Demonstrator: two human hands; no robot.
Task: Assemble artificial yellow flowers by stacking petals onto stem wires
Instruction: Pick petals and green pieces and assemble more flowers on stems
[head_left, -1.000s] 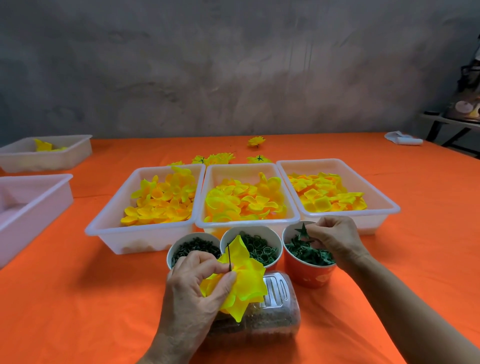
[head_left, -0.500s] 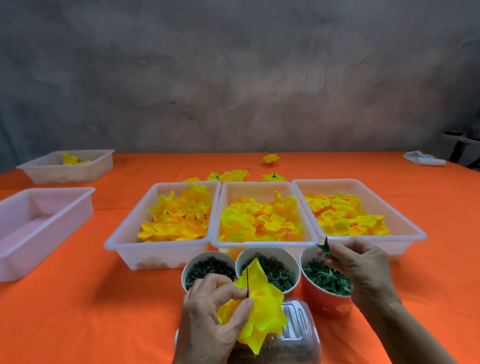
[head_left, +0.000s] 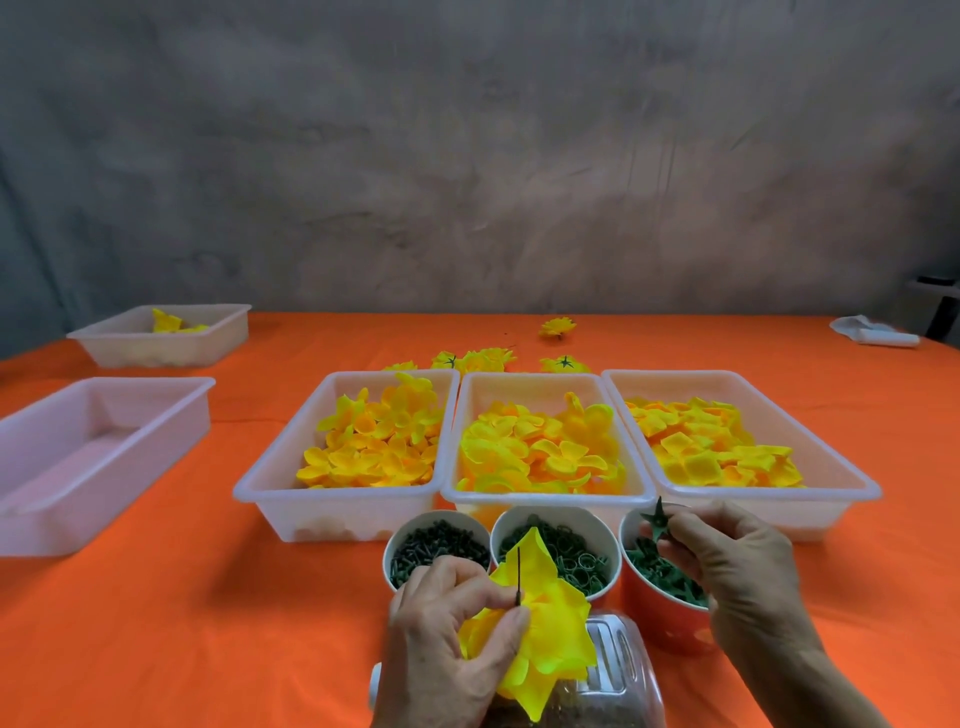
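Stack of yellow petals (head_left: 540, 629) threaded on a thin dark stem wire (head_left: 518, 576), held low and near, just in front of the three cups. Wire tip poking up bare above the petals. Left hand (head_left: 457, 639) pinching petals and wire together, thumb and fingers closed on the stack. Right hand (head_left: 727, 566) over the red cup (head_left: 660, 618), fingers pinching a green star-shaped leaf piece (head_left: 655, 520) lifted clear of the pile inside. Petal stacking apparently done for this flower; step in hand looks like adding the green backing. Next move: bring the star piece across to the wire tip, line its centre hole up with the point, slide it down against the petals, left grip kept steady meanwhile. Beyond the cups, three white trays (head_left: 343, 499) of loose yellow petals side by side on the orange worktop (head_left: 182, 597); finished flowers (head_left: 483, 359) lying behind them.
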